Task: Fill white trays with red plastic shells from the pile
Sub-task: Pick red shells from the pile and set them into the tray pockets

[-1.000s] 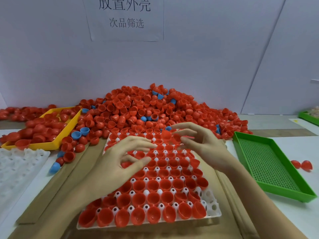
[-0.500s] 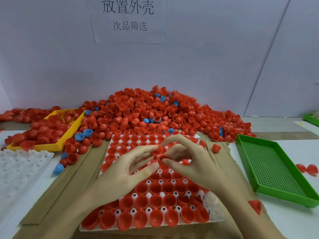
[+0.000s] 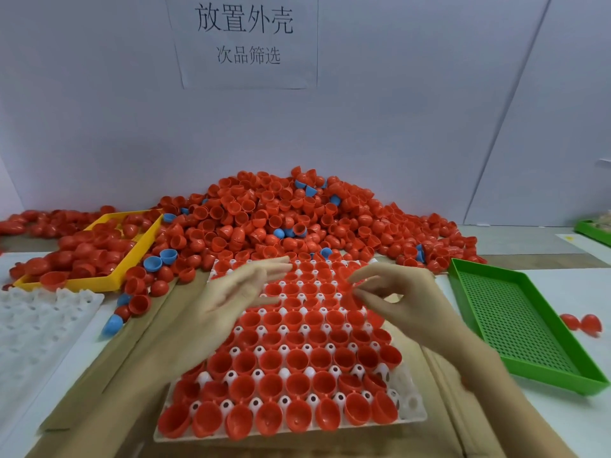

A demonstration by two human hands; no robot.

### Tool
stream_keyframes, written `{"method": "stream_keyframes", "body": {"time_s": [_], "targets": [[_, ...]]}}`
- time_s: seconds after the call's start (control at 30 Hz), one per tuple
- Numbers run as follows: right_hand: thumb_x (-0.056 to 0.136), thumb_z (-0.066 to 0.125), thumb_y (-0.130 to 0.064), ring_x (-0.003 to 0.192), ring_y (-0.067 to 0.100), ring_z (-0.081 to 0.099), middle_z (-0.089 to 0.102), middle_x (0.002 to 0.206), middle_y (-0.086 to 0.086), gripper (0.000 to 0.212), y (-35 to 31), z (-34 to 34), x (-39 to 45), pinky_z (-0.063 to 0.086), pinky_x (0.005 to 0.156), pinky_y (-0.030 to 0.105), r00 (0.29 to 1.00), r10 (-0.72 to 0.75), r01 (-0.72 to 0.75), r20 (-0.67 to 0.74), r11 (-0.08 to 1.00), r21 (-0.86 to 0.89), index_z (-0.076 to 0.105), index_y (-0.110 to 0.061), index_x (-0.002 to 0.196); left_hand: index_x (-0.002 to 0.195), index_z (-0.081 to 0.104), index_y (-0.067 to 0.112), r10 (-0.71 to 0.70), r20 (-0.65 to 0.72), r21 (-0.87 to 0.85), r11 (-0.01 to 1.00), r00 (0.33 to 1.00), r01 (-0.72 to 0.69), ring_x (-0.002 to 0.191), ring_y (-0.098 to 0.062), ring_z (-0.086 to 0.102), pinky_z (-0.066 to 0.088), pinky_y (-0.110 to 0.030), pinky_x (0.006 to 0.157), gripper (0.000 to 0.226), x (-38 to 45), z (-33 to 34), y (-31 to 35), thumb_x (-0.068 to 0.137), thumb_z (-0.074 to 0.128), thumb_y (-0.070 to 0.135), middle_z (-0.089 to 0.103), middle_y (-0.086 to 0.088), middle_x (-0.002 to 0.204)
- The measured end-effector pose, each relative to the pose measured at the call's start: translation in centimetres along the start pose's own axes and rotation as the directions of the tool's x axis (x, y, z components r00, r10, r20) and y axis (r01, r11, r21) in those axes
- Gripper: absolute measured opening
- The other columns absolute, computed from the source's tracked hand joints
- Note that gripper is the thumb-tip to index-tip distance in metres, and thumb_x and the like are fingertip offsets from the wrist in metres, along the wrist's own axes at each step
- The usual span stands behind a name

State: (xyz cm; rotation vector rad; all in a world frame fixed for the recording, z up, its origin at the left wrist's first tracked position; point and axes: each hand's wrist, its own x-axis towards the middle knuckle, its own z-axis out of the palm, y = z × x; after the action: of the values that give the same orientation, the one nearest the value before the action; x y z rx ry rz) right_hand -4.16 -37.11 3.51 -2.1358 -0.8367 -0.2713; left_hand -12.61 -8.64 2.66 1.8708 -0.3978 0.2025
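Two hands over our white tray (image 3: 411,413): right hand (image 3: 401,300) pinches a red shell (image 3: 350,294) above the tray's far rows, left hand (image 3: 231,297) flat with fingers spread, holding nothing. Pile (image 3: 281,219) sits behind the tray.

Perforated green plastic tray (image 3: 515,322) at right on the white tabletop (image 3: 568,285), yellow plastic tray (image 3: 132,259) at left, scattered blue plastic half-shells (image 3: 153,263), brown cardboard sheet (image 3: 132,352), printed paper sign (image 3: 244,38) on the pale wall (image 3: 396,110)
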Motion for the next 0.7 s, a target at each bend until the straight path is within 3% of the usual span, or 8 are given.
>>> {"method": "stream_keyframes", "body": {"time_s": [0.1, 0.2, 0.27, 0.37, 0.53, 0.7], "targets": [[0.089, 0.079, -0.02, 0.076, 0.005, 0.076, 0.079, 0.082, -0.016, 0.015, 0.4, -2.4, -1.3, 0.061, 0.074, 0.026, 0.993, 0.044, -0.039, 0.113, 0.998, -0.044, 0.077, -0.026, 0.103, 0.119, 0.071, 0.041, -0.06, -0.176, 0.08, 0.994, 0.983, 0.075, 0.118, 0.0, 0.064, 0.054, -0.032, 0.097, 0.036, 0.3, -1.1, -0.3, 0.104, 0.039, 0.051, 0.067, 0.022, 0.128], [0.09, 0.078, -0.027, 0.077, 0.005, 0.074, 0.076, 0.081, -0.02, 0.012, 0.3, -3.9, -3.3, 0.057, 0.07, 0.02, 0.961, 0.064, -0.031, 0.269, 0.992, -0.123, 0.076, -0.035, 0.099, 0.103, 0.074, 0.044, -0.114, -0.331, 0.076, 0.986, 0.937, 0.147, 0.104, 0.006, 0.066, 0.055, -0.02, 0.078, 0.033, 0.4, -1.6, -0.9, 0.1, 0.043, 0.056, 0.071, 0.026, 0.112], [0.091, 0.078, -0.029, 0.078, 0.006, 0.072, 0.075, 0.081, -0.021, 0.012, 0.0, -4.5, -4.4, 0.053, 0.068, 0.016, 0.93, 0.103, -0.042, 0.353, 0.983, -0.177, 0.075, -0.039, 0.098, 0.098, 0.074, 0.043, -0.132, -0.397, 0.079, 0.981, 0.908, 0.177, 0.098, 0.009, 0.065, 0.051, -0.019, 0.075, 0.031, 0.5, -1.8, -1.5, 0.103, 0.045, 0.05, 0.07, 0.028, 0.106], [0.091, 0.077, -0.03, 0.078, 0.004, 0.071, 0.074, 0.081, -0.021, 0.012, -0.4, -4.9, -5.6, 0.054, 0.07, 0.017, 0.878, 0.155, -0.064, 0.453, 0.976, -0.21, 0.075, -0.039, 0.098, 0.093, 0.076, 0.039, -0.151, -0.441, 0.08, 0.975, 0.885, 0.206, 0.097, 0.01, 0.064, 0.05, -0.022, 0.077, 0.03, 0.6, -2.2, -2.4, 0.105, 0.048, 0.043, 0.071, 0.027, 0.103], [0.089, 0.078, -0.031, 0.073, 0.001, 0.065, 0.07, 0.082, -0.022, 0.012, -0.6, -4.5, -6.5, 0.051, 0.067, 0.016, 0.827, 0.253, -0.083, 0.502, 0.939, -0.335, 0.074, -0.039, 0.096, 0.096, 0.074, 0.032, -0.12, -0.506, 0.276, 0.916, 0.854, 0.292, 0.099, -0.001, 0.065, 0.047, -0.025, 0.084, 0.023, 0.9, -3.8, -4.1, 0.104, 0.053, 0.037, 0.072, 0.013, 0.101], [0.088, 0.077, -0.031, 0.073, -0.003, 0.059, 0.065, 0.079, -0.027, 0.015, -0.7, -3.6, -6.2, 0.047, 0.065, 0.015, 0.785, 0.309, -0.093, 0.537, 0.916, -0.391, 0.07, -0.038, 0.099, 0.105, 0.068, 0.021, -0.19, -0.537, 0.457, 0.754, 0.822, 0.472, 0.092, -0.015, 0.062, 0.048, -0.036, 0.078, 0.022, 0.8, -4.9, -4.7, 0.102, 0.054, 0.037, 0.069, 0.001, 0.103]]}}
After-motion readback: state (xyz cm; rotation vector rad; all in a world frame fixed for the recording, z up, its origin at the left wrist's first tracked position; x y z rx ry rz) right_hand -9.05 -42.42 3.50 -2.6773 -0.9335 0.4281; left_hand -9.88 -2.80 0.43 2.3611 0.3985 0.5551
